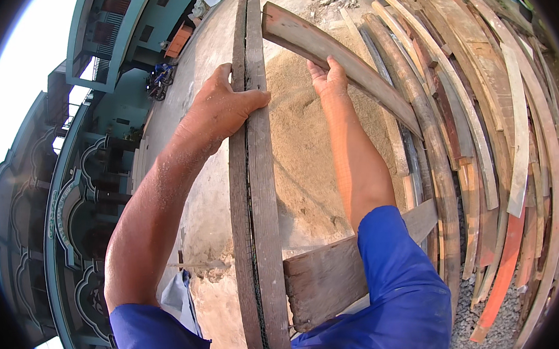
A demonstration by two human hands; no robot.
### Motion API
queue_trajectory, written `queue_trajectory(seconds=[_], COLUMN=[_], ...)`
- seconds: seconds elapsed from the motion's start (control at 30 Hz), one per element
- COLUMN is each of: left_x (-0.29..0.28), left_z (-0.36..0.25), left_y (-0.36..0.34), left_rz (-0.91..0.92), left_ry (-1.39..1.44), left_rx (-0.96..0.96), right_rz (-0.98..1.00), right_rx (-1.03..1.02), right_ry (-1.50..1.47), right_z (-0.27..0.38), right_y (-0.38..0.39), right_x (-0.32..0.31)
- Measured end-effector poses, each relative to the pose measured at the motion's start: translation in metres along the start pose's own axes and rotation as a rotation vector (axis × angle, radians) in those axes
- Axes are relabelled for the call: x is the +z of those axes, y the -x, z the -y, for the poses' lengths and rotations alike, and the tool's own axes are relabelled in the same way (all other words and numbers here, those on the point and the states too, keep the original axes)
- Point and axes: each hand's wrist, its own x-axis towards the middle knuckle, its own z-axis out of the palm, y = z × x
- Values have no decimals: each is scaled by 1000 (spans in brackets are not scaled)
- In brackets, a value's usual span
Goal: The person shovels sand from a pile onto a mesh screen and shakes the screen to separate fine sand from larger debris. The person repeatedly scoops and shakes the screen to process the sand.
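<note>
A wooden frame (265,207) runs upright through the middle of the view, its two long weathered planks side by side with dark mesh showing in the narrow gap. My left hand (224,110) grips these planks, thumb across the right one and fingers round the left side. Further right, my right hand (330,82) holds the lower edge of a board (353,64) that slants from the frame's far end, thumb up against it. Another wide board (324,277) juts from the near end, beneath my right arm. Some of my right fingers are hidden behind the slanting board.
Pale brown sand (303,141) covers the ground between the two boards. A large stack of long planks and poles (479,98) fills the right side, above grey gravel (494,328). Teal buildings (70,206) and a parked motorcycle (160,79) are at the left.
</note>
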Motion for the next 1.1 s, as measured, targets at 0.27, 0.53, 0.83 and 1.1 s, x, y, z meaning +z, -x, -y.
queue_trajectory(seconds=[0.27, 0.53, 0.83, 1.1], left_x=[1, 14, 22, 27], left_z=[2, 0, 10, 23], left_y=[-1, 7, -10, -5], left_rz=[62, -10, -85, -99], left_ry=[-3, 150, 64, -77], left_rx=[3, 18, 118, 250], right_rz=[19, -17, 309, 922], right_rx=[-10, 15, 30, 442], right_ry=[5, 0, 827, 1876], right_z=[-1, -4, 50, 65], right_y=[7, -2, 99, 273], right_x=[-5, -6, -53, -185])
